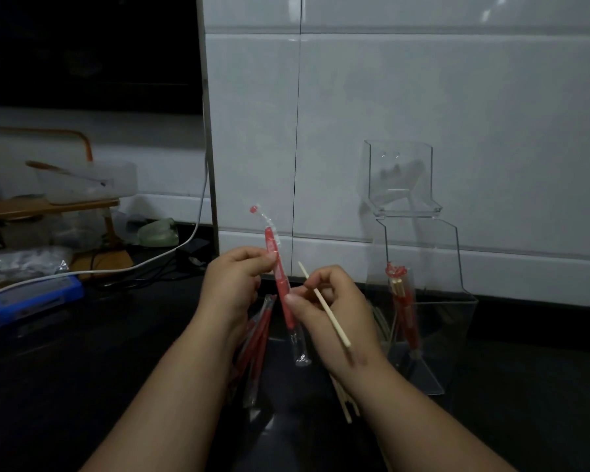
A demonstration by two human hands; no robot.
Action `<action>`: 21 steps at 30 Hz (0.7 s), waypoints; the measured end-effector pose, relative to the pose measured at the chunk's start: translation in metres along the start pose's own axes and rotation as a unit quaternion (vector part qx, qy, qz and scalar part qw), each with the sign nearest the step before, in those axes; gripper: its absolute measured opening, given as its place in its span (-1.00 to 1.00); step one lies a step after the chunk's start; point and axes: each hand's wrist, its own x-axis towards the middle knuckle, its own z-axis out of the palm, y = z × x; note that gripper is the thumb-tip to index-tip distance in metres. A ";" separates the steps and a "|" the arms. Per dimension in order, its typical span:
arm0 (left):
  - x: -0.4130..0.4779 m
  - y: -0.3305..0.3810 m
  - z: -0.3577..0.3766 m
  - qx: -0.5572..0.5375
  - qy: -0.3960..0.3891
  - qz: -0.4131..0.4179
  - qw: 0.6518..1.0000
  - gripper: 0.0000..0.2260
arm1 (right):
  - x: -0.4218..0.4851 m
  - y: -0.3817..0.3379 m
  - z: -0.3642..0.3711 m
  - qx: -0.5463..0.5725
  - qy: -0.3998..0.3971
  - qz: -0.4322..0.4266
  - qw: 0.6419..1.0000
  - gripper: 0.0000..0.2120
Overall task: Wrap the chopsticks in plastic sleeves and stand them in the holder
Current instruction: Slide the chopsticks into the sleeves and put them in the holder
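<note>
Left hand (235, 284) up at chest height over the dark counter (82, 352), thumb and fingers pinched shut on a red-printed plastic sleeve (281, 284), held near upright with its top flopping over. Right hand (327, 308) just beside it, fingers closed around one bare wooden chopstick (324, 303), thumb tip touching the sleeve's lower half. Chopstick slanted, far end up toward the tiled wall, near end down across the wrist.

Sleeve: thin film, limp, likely slippery and easy to crumple (mouth end hard to make out from here). Best pinched lightly near the opening so it stays spread. Chopstick: light, stiff, slim; best gripped around the middle for aim, then fed end-first.

Both forearms angled inward, wrists close, palms roughly facing each other. More sleeves (258, 338) lying on the counter below the left hand, loose chopsticks (346, 403) under the right. Clear holder (433, 311) off to the right, one wrapped pair (404, 308) standing inside.
</note>
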 end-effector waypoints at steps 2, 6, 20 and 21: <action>-0.001 0.000 0.001 -0.010 -0.006 0.001 1.000 -0.83 | 0.000 0.001 0.000 -0.012 -0.006 0.007 1.000 -0.72; -0.002 0.001 0.003 -0.031 -0.018 0.009 0.999 -0.88 | 0.001 0.004 0.000 -0.042 -0.013 0.017 0.999 -0.72; -0.005 0.006 0.006 -0.073 0.111 0.142 0.981 -0.95 | 0.002 0.015 0.001 -0.157 -0.022 0.006 0.987 -0.79; -0.006 0.006 0.006 -0.065 0.115 0.155 0.979 -0.94 | 0.002 0.014 0.002 -0.150 -0.009 -0.005 0.989 -0.81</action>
